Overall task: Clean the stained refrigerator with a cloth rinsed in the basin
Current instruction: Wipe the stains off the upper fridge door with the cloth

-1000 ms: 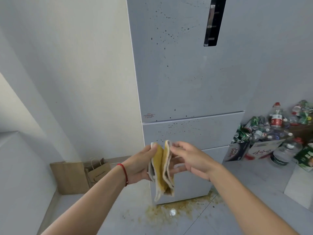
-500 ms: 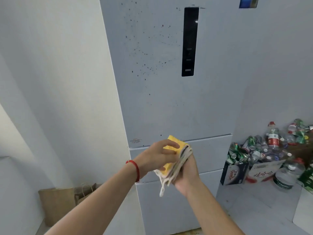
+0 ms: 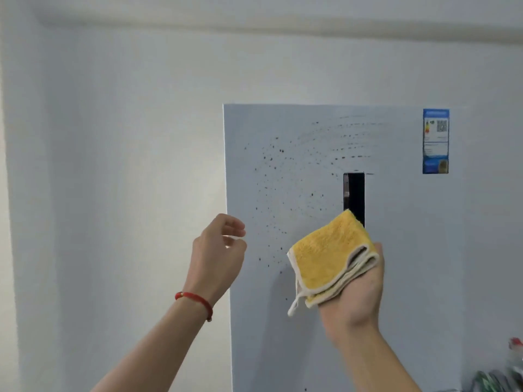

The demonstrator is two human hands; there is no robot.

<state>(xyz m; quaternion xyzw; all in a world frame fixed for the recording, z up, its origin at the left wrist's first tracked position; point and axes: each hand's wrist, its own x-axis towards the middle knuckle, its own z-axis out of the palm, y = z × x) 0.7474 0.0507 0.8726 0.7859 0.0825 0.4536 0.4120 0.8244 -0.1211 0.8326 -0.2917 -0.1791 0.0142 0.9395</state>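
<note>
The pale grey refrigerator (image 3: 410, 264) fills the right half of the view, its upper door speckled with small dark stains (image 3: 283, 176) left of a black vertical panel (image 3: 354, 193). My right hand (image 3: 353, 295) holds a folded yellow cloth (image 3: 328, 256) with a cream border, raised in front of the door just below the panel. Whether the cloth touches the door I cannot tell. My left hand (image 3: 218, 256), with a red string at the wrist, hovers by the door's left edge with loosely curled fingers and holds nothing. No basin is in view.
A blue label (image 3: 435, 141) is stuck at the door's top right. A white wall (image 3: 113, 193) stands to the left of the refrigerator. Blurred bottles (image 3: 509, 369) show at the bottom right corner.
The view has tilted up from the lower drawers to the upper door. My left hand has let go of the cloth and moved left. My right hand has lifted the folded cloth up toward the stains.
</note>
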